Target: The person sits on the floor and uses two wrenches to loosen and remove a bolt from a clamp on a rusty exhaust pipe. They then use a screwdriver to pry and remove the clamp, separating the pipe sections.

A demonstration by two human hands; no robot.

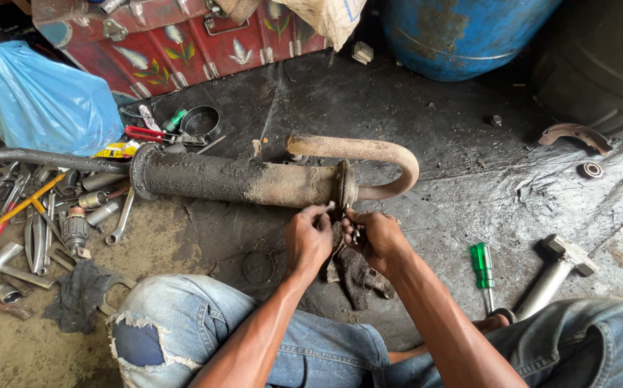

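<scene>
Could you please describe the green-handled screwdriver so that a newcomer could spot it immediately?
Start at the long rusty exhaust pipe across the floor, then look right of the person's right hand. The screwdriver lies beside a grey hammer; its translucent green handle is unique there.

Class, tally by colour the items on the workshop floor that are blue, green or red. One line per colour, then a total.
Blue: 2, plastic bag and drum
Green: 2, screwdriver and small green-handled tool
Red: 2, red-handled pliers and painted metal box
Total: 6
</scene>
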